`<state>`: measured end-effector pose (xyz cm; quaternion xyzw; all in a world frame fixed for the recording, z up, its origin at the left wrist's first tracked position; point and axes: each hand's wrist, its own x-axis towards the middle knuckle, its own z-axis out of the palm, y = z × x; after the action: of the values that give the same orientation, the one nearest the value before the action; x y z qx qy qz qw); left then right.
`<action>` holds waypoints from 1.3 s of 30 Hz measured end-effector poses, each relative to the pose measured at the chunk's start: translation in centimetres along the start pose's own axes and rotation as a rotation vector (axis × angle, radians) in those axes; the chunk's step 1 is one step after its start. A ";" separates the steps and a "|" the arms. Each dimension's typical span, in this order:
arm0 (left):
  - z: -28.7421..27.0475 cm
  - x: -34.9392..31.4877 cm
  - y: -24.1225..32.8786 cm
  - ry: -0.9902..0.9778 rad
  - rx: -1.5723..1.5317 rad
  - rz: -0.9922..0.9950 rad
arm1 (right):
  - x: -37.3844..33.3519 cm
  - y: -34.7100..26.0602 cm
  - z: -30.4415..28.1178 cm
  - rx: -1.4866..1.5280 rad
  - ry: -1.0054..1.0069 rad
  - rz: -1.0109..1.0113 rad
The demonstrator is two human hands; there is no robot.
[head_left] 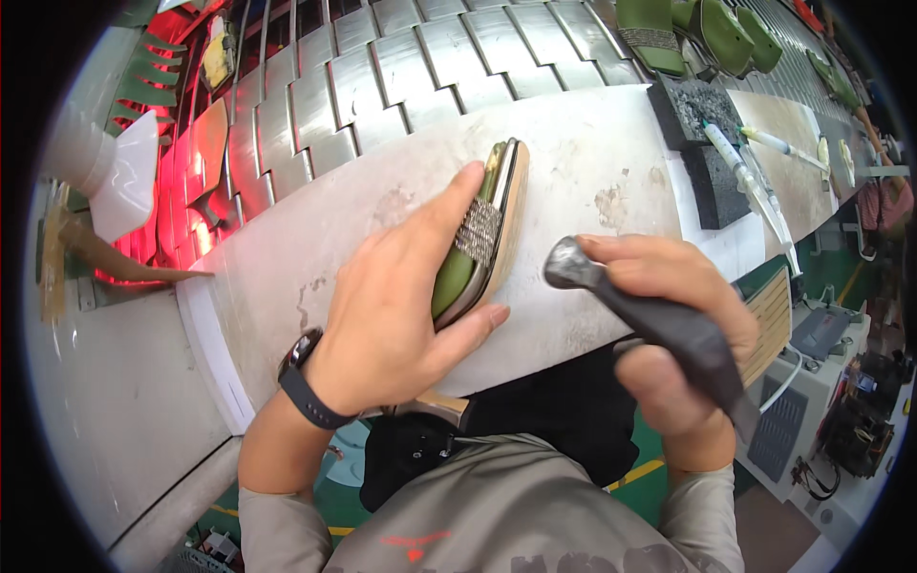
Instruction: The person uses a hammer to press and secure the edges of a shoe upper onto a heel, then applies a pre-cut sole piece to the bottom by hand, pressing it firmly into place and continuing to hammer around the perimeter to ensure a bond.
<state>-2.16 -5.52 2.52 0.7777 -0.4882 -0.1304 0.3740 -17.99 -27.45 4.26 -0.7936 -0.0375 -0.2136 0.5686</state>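
A green shoe [458, 280] with a grey woven band and a tan sole lies on its side on the pale worktop [583, 134]. My left hand [392, 296] is closed around it, the thumb near its lower end and the fingers along its left side. To the right, my right hand [683, 286] grips a dark hammer [659, 320]. Its round, shiny, worn face points toward the shoe, apart from it. The palm hides part of the hammer, so I cannot make out the handle.
Metal conveyor plates [382, 72] run behind the worktop, lit red at the left. Green shoes [721, 38] stand at the far right. Syringe-like tubes [745, 172] rest by black foam blocks [707, 119]. A white funnel-shaped duct [124, 177] and a curved brown strip [119, 256] are at the left.
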 end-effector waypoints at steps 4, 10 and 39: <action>-0.2 0.1 0.3 -0.060 0.019 -0.009 | 1.3 -0.8 2.1 0.345 0.390 0.227; -0.2 0.1 -0.3 -0.037 -0.034 -0.011 | 4.4 0.3 1.5 0.239 -0.073 0.436; 0.1 -1.0 -0.5 0.078 0.033 0.056 | 4.8 -1.4 2.1 -0.024 -0.219 0.237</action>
<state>-2.31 -4.58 1.92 0.7742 -0.4968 -0.0814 0.3836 -13.44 -25.95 6.76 -0.8176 -0.0027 -0.0574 0.5730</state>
